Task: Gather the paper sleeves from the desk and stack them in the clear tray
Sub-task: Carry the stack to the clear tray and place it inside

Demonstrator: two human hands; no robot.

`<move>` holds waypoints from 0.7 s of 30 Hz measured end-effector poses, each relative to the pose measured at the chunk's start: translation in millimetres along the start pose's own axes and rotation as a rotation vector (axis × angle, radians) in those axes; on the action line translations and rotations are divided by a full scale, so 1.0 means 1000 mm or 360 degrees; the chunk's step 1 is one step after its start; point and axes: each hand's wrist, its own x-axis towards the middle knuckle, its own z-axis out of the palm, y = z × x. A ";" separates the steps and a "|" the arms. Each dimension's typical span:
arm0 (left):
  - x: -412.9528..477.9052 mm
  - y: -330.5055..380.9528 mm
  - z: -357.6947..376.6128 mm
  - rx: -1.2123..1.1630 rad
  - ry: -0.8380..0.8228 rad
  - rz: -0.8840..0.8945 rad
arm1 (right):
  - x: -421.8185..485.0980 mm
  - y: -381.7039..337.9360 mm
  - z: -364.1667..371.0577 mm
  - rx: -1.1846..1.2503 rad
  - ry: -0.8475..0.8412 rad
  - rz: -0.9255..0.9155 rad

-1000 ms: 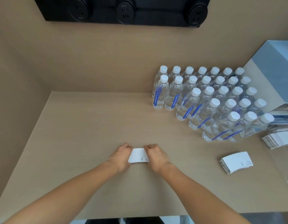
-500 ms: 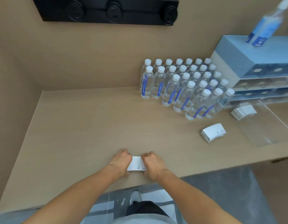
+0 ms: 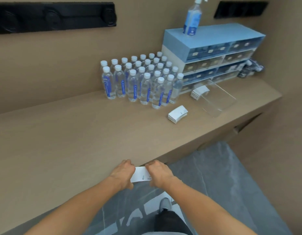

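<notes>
A white bundle of paper sleeves [image 3: 141, 174] is gripped at both ends, my left hand [image 3: 122, 173] on its left end and my right hand [image 3: 159, 173] on its right. I hold it just past the desk's front edge. A second pile of sleeves [image 3: 177, 114] lies on the desk to the right of the bottles. The clear tray [image 3: 219, 100] sits further right, with a third pile of sleeves [image 3: 199, 92] at its back left end.
Several water bottles [image 3: 141, 83] stand in rows at the back of the desk [image 3: 70, 133]. A blue drawer unit [image 3: 213, 53] with a spray bottle [image 3: 192, 17] on top stands behind the tray. Grey floor and my shoe [image 3: 165, 203] show below.
The held bundle has come off the desk toward its front edge. The view has pulled back and swung right, bringing the tray, the drawer unit and the floor into sight.
</notes>
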 end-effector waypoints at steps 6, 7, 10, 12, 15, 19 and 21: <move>0.058 0.082 -0.029 0.0119 -0.0033 0.0132 | -0.018 0.097 0.002 0.0093 0.0108 0.0129; 0.071 0.100 -0.035 0.0137 -0.0028 0.0157 | -0.021 0.118 -0.001 0.0099 0.0112 0.0148; 0.107 0.158 -0.055 0.0142 -0.0022 0.0209 | -0.034 0.186 -0.011 0.0121 0.0115 0.0200; 0.132 0.194 -0.068 0.0128 -0.0018 0.0232 | -0.041 0.229 -0.020 0.0133 0.0128 0.0231; 0.161 0.236 -0.084 0.0081 -0.0008 0.0237 | -0.045 0.284 -0.034 0.0154 0.0110 0.0236; 0.188 0.259 -0.103 0.0047 0.0015 0.0194 | -0.032 0.325 -0.052 0.0124 0.0089 0.0188; 0.201 0.256 -0.113 0.0024 0.0033 0.0165 | -0.016 0.335 -0.063 0.0127 0.0081 0.0160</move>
